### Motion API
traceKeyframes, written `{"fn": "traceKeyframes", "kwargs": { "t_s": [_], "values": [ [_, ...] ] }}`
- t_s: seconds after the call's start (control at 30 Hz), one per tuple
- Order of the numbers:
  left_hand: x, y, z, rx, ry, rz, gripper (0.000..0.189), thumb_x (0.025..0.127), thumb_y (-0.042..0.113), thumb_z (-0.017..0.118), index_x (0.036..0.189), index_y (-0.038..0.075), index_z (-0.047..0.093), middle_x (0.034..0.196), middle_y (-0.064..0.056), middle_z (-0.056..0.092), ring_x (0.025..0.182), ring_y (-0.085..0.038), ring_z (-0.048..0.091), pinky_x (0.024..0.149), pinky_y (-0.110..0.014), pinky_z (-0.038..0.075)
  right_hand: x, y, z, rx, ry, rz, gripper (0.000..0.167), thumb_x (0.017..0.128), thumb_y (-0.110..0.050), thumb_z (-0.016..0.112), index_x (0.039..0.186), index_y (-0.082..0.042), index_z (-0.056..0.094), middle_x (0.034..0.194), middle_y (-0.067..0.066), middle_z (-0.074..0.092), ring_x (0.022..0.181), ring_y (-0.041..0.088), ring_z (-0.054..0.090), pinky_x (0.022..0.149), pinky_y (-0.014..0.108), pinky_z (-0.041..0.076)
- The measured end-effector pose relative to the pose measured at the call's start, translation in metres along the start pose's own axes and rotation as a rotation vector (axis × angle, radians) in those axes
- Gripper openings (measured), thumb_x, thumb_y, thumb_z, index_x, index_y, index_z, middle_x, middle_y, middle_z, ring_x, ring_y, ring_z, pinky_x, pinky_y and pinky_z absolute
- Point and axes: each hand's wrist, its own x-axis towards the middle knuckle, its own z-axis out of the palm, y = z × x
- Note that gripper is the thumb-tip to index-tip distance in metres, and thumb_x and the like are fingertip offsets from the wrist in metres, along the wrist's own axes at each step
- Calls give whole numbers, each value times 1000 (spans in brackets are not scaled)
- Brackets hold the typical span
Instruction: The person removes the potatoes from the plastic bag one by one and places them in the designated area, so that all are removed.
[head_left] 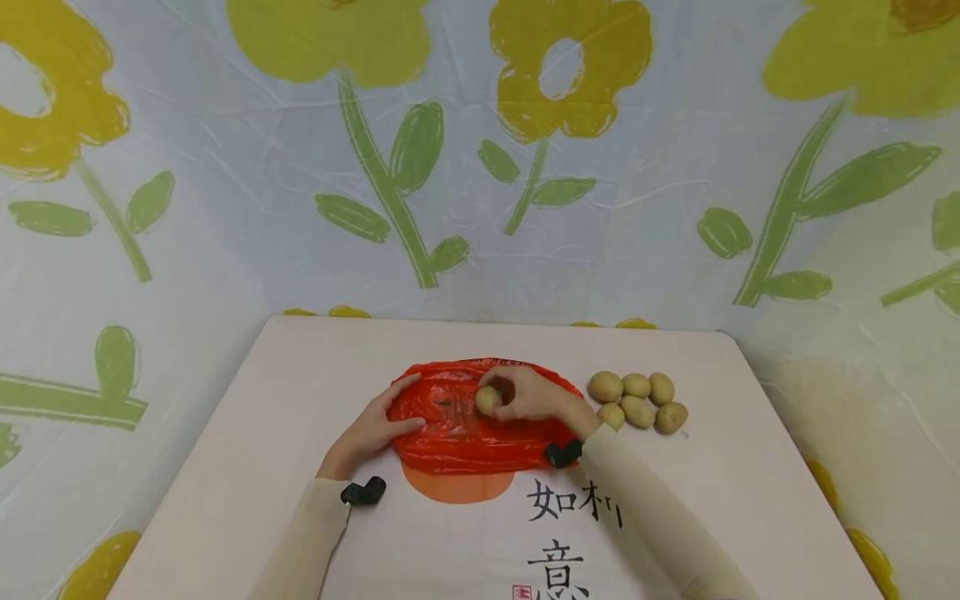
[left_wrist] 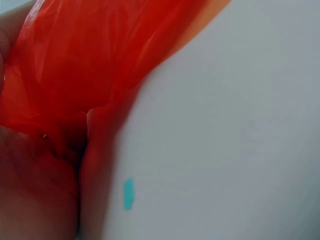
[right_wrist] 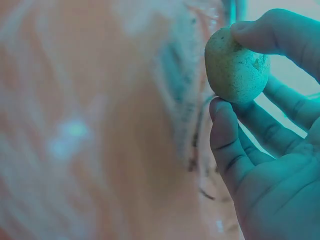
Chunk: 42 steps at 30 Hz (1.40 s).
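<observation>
A red plastic bag (head_left: 450,450) lies across the middle of the table, crinkled and shiny. At its left end my left hand (head_left: 382,421) holds it, thumb at the near side and forefinger stretched along the far side. In the left wrist view, the red plastic bag (left_wrist: 95,55) bunches against the palm, and some fingers are hidden by it. Above the bag my right hand (head_left: 532,393) pinches one small potato (head_left: 487,401). The right wrist view shows this pale, speckled potato (right_wrist: 235,67) between thumb and fingertips.
Several potatoes (head_left: 637,411) sit grouped in two rows right of the bag, partly behind the right wrist. The pale table (head_left: 300,350) carries an orange disc (head_left: 457,487) and black characters (head_left: 555,500) on its near side. A flower-printed cloth (head_left: 600,275) hangs behind.
</observation>
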Motion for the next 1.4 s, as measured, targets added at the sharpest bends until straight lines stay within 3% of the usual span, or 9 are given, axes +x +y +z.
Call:
{"fn": "traceKeyframes", "kwargs": {
  "t_s": [0.23,0.57,0.8,1.07,1.2,1.4],
  "values": [
    [4,3,-2,-5,0,-15,80,91,31,80,158,35,36,168,-2,29,153,-34,30,110,-46,50,-2,-10,-15,57,81,-14,42,88,-19,77,128,-19,62,126,3,65,105,21,61,87,33,56],
    [3,9,0,-9,-20,6,79,93,27,78,159,33,36,168,-3,29,152,-35,31,110,-48,51,-26,-24,-33,124,220,-9,43,89,-17,77,130,-14,63,125,7,67,109,27,65,89,45,59],
    [-1,8,1,-20,-18,0,79,92,23,79,159,32,37,168,-3,30,152,-34,32,108,-45,52,-51,-33,-41,137,333,-41,45,89,-17,79,131,-10,64,125,9,67,109,30,66,87,41,60],
    [-1,6,1,-5,-14,-9,79,92,27,78,159,34,36,168,-3,29,153,-35,29,113,-50,47,-83,-40,-49,149,393,-23,46,91,-15,78,134,-11,62,127,9,67,113,29,63,93,47,58],
    [-2,4,0,-3,-5,-14,79,92,27,79,159,34,37,168,-3,28,155,-35,27,115,-53,45,-97,-38,-48,168,421,-23,46,91,-12,78,134,-8,61,126,12,67,110,30,64,91,44,59],
    [-3,1,0,5,4,-19,80,91,29,79,159,34,36,169,-3,28,156,-35,25,117,-55,40,-122,-30,-45,193,465,41,45,91,-11,77,133,-11,61,122,11,68,103,26,65,86,36,60]
  ]
}}
